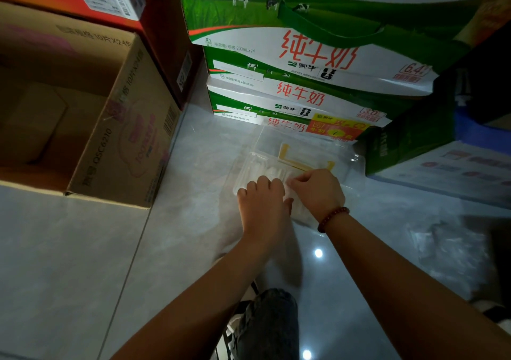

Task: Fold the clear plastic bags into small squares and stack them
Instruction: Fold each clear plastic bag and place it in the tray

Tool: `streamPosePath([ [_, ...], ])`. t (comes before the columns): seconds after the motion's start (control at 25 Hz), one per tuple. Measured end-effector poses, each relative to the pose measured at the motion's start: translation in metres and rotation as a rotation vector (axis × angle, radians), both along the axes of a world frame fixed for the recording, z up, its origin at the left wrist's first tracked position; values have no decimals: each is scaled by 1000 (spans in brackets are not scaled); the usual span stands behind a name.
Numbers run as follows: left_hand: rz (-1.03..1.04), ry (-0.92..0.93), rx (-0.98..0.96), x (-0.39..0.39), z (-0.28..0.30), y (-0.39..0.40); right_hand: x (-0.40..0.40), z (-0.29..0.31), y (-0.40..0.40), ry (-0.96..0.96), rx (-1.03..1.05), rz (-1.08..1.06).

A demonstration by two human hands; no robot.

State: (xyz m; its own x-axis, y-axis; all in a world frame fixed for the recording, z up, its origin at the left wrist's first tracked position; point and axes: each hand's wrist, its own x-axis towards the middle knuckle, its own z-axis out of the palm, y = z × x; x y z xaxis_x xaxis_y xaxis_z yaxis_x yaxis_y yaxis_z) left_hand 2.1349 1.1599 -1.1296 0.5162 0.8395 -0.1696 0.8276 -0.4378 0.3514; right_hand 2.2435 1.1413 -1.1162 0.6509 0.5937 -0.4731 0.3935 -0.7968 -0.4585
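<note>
A clear plastic tray with a yellow label lies on the tiled floor before the milk cartons. Folded clear plastic bags lie side by side in it. My left hand reaches into the tray with curled fingers pressing down on a folded bag. My right hand, with a red bead bracelet on its wrist, pinches the same bag's edge next to the left fingers. A loose heap of clear plastic bags lies on the floor at the right.
An open brown cardboard box stands at the left. Stacked green and white milk cartons rise behind the tray. A flat printed box lies at the right. My knee is below the arms.
</note>
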Motion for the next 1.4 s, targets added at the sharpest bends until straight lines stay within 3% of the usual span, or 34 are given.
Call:
streamPosePath([
  [0.28, 146, -179, -96, 1, 4, 6, 3, 3, -14, -292, 132, 189],
  [0.6, 165, -50, -116, 7, 2, 11, 5, -14, -19, -348, 52, 351],
  [0.84, 147, -246, -137, 20, 13, -3, 14, -8, -50, -234, 286, 196],
  [1.04, -101, -341, -148, 53, 31, -35, 39, 12, -109, -276, 391, -46],
  [1.4, -384, -280, -320, 126, 28, -123, 95, 9, -237, -492, 171, -371],
])
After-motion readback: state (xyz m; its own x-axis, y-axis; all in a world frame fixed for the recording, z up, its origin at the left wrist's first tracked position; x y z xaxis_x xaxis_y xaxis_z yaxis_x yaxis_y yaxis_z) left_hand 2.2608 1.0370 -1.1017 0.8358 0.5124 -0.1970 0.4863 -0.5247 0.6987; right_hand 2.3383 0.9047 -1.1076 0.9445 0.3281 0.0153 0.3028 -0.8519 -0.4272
